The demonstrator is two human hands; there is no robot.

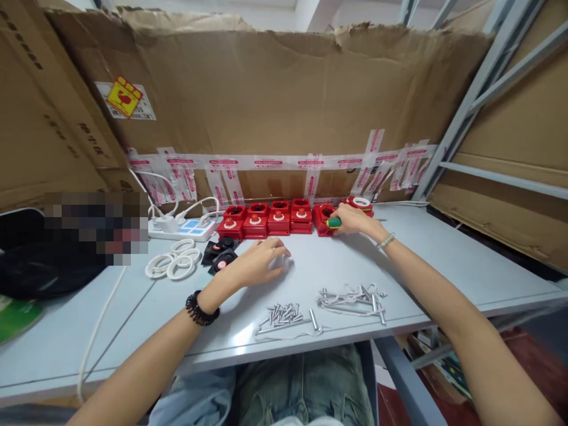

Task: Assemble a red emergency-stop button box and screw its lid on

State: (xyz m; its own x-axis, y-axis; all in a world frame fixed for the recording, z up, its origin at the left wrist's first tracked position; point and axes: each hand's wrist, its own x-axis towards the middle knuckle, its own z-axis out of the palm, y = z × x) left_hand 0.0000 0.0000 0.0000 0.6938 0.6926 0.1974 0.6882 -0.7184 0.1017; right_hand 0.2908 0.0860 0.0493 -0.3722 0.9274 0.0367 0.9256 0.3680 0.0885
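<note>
Holding a green-and-yellow handle (333, 223), right hand (354, 218) at the back of the bench (444, 254), just right of centre; fingers curled round the handle, its end poking out toward the left. Rest of the tool mostly hidden by the hand. Handle sits at the right side of a red housing (322, 225) with a round dark opening; cannot tell if the tool touches it. Just behind the right hand: another red housing (370, 211), a white ring (361, 202) on top.

Left of these, a row of four red units (278, 225), side by side, each with a red knob in a white collar in front and a round opening behind. Left hand (260, 263) palm down in front of the row, holding nothing, fingers loosely spread; cannot tell if they touch the bench. Black parts (222, 260) just left of it, loose white rings (180, 270) further left, power strip (186, 229) with plugs behind those.

Near the front edge: pile of screws (284, 313), one metal rod piece (314, 319) beside it, bundle of metal rods (355, 302) with white cord to the right. Far left, black bag (48, 272), partly pixelated. Cardboard (275, 94) with printed tape stands along the back, metal frame (470, 112) at right.
</note>
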